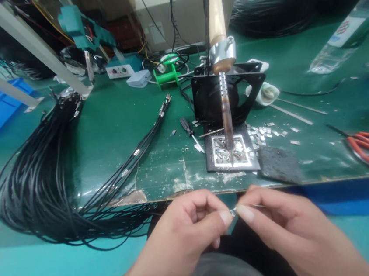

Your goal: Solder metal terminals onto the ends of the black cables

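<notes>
In front of the bench edge, my left hand (pixel 196 224) is closed, thumb against index finger, on a small silvery metal piece (pixel 233 212). My right hand (pixel 279 220) pinches the other side of that piece, so the fingertips of both hands almost meet. A thin pale strand shows by my right index finger; I cannot tell what it is. Just beyond the hands, a soldering iron (pixel 226 107) with a wooden handle points tip-down over a framed dark plate (pixel 209 161) that bears small metal bits.
Black cables (pixel 34 184) hang in a large bundle over the bench edge at left, with a thinner bundle (pixel 145 140) beside it. A screwdriver (pixel 188 129), black fan (pixel 213 97), dark sponge-like block (pixel 277 163), orange-handled pliers (pixel 366 147) and bottle (pixel 342 42) occupy the green bench.
</notes>
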`<state>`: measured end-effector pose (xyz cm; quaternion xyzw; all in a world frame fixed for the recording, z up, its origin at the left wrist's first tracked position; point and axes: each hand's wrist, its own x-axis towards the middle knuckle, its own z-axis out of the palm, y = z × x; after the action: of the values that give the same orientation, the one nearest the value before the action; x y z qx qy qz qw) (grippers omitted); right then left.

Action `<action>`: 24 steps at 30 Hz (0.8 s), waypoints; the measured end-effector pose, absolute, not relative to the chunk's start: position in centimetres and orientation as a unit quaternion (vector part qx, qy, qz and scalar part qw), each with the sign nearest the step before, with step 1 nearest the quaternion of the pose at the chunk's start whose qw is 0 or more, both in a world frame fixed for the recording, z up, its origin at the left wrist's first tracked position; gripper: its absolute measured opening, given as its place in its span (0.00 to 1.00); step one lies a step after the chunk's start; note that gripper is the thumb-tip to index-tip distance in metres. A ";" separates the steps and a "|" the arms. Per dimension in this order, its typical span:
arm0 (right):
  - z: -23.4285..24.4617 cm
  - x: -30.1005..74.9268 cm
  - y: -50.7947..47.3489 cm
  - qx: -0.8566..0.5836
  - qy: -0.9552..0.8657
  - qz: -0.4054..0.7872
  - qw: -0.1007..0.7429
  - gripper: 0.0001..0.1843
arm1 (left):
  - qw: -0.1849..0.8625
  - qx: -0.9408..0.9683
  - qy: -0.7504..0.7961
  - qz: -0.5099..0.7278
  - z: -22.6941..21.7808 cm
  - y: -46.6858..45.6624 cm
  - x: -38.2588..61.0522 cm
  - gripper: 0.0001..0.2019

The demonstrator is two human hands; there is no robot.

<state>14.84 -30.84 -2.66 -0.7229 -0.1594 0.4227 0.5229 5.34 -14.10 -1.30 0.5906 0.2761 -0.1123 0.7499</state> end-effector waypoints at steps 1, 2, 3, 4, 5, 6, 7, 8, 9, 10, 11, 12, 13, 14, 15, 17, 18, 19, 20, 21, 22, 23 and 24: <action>-2.6 14.8 -30.8 -0.723 -0.157 0.421 0.524 0.31 | 0.750 0.591 0.276 -0.113 -1.3 -14.1 5.4 0.10; -2.5 14.8 -30.8 -0.724 -0.153 0.419 0.526 0.31 | 0.750 0.591 0.276 -0.113 -1.3 -14.1 5.4 0.10; -2.5 14.8 -30.8 -0.725 -0.149 0.417 0.527 0.31 | 0.749 0.591 0.276 -0.113 -1.3 -14.1 5.5 0.11; -2.5 14.8 -30.8 -0.727 -0.145 0.415 0.528 0.32 | 0.749 0.591 0.277 -0.113 -1.2 -14.1 5.5 0.11; -2.4 14.8 -30.7 -0.728 -0.144 0.413 0.528 0.32 | 0.749 0.591 0.277 -0.114 -1.2 -14.1 5.6 0.11; -2.4 14.8 -30.7 -0.728 -0.143 0.412 0.528 0.32 | 0.750 0.590 0.276 -0.115 -1.2 -14.1 5.7 0.11; -2.5 14.8 -30.7 -0.728 -0.143 0.412 0.529 0.32 | 0.751 0.589 0.276 -0.115 -1.2 -14.1 5.7 0.11; -2.5 14.8 -30.7 -0.728 -0.142 0.410 0.530 0.32 | 0.751 0.588 0.277 -0.115 -1.2 -14.1 5.8 0.11; -2.5 14.8 -30.7 -0.728 -0.141 0.407 0.533 0.31 | 0.752 0.587 0.278 -0.115 -1.2 -14.1 5.8 0.11; -2.5 14.8 -30.7 -0.729 -0.139 0.404 0.535 0.31 | 0.753 0.586 0.277 -0.116 -1.1 -14.1 5.9 0.11; -2.4 14.7 -30.7 -0.729 -0.137 0.401 0.537 0.30 | 0.753 0.586 0.277 -0.117 -1.1 -14.1 5.9 0.11; -2.4 14.7 -30.7 -0.731 -0.135 0.398 0.538 0.30 | 0.752 0.586 0.278 -0.118 -1.1 -14.1 5.9 0.11; -2.4 14.7 -30.7 -0.731 -0.132 0.396 0.539 0.29 | 0.751 0.587 0.278 -0.121 -1.0 -14.1 6.0 0.11; -2.4 14.7 -30.7 -0.732 -0.128 0.394 0.541 0.29 | 0.749 0.588 0.280 -0.123 -1.0 -14.2 6.0 0.10; -2.4 14.7 -30.7 -0.731 -0.123 0.394 0.544 0.29 | 0.747 0.589 0.283 -0.125 -0.9 -14.2 6.1 0.10; -2.4 14.7 -30.7 -0.726 -0.118 0.392 0.553 0.28 | 0.744 0.589 0.288 -0.127 -0.9 -14.2 6.2 0.10; -2.4 14.6 -30.7 -0.723 -0.118 0.390 0.558 0.27 | 0.744 0.589 0.289 -0.126 -0.9 -14.2 6.2 0.11; -2.5 14.6 -30.6 -0.722 -0.119 0.386 0.562 0.27 | 0.745 0.587 0.289 -0.126 -0.8 -14.1 6.3 0.11; -2.6 14.5 -30.6 -0.721 -0.120 0.382 0.565 0.26 | 0.747 0.585 0.290 -0.126 -0.8 -14.1 6.3 0.11; -2.8 14.5 -30.6 -0.721 -0.119 0.378 0.569 0.26 | 0.749 0.583 0.289 -0.127 -0.8 -14.1 6.4 0.11; -2.9 14.6 -30.6 -0.719 -0.118 0.374 0.573 0.25 | 0.750 0.581 0.290 -0.127 -0.8 -14.1 6.4 0.10; -3.1 14.6 -30.6 -0.716 -0.119 0.372 0.579 0.25 | 0.753 0.578 0.288 -0.128 -0.9 -14.1 6.5 0.10; -3.3 14.8 -30.6 -0.708 -0.128 0.369 0.588 0.25 | 0.755 0.575 0.288 -0.128 -0.9 -14.1 6.5 0.10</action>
<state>14.76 -30.57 -3.32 -0.7085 -0.1281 0.3692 0.5877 6.54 -14.07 -0.87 0.5746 0.2877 -0.1284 0.7554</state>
